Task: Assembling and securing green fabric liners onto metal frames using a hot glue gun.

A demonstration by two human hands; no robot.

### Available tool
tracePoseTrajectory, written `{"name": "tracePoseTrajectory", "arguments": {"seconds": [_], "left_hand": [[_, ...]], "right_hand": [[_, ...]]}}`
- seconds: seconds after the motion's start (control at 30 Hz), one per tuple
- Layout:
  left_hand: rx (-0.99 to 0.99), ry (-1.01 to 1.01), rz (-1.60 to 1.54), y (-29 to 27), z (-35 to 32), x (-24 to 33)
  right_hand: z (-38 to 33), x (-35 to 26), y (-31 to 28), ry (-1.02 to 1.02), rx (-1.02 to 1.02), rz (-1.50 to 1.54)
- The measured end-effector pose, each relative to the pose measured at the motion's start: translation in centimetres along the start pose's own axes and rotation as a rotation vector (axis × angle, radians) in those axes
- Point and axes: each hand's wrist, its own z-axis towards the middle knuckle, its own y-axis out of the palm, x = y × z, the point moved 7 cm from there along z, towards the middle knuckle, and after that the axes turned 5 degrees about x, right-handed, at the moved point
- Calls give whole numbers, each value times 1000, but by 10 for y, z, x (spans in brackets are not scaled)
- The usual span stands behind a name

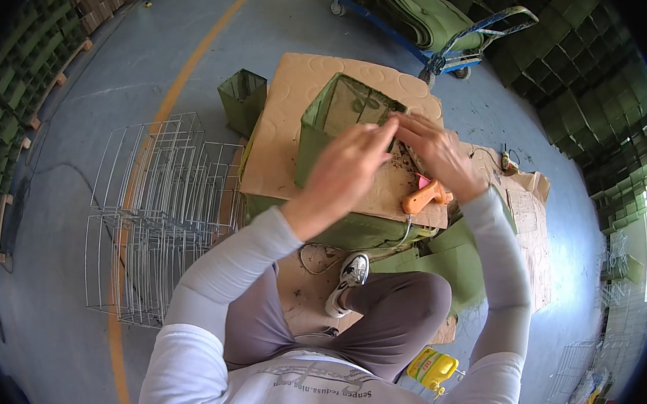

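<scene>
A green, open-topped fabric box stands on a cardboard-covered work surface in front of me. Motion blurs my left hand, which is over the box's near right side with its fingers stretched out. Against the right corner of the rim lies my right hand, fingers extended and close to the left fingertips. The hands hide that corner, so I cannot see whether anything small is between the fingers. An orange glue gun rests below my right hand, its cord running down the front.
Wire frames are stacked on the floor at left. Behind them stands a smaller green box. A blue cart carries rolled green material. Green sheets lie at right, near a yellow jug. Stacked green boxes line both sides.
</scene>
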Motion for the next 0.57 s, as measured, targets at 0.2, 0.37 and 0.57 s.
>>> {"name": "tracePoseTrajectory", "arguments": {"seconds": [0.2,0.37,0.57], "left_hand": [[-84,150,18,-53,-26,-49],[-155,272,120,-29,-17,-55],[-266,128,104,28,-11,-13]], "right_hand": [[-6,-67,29,107,242,116],[-13,-37,30,145,134,179],[-17,-4,10,-27,21,-17]]}}
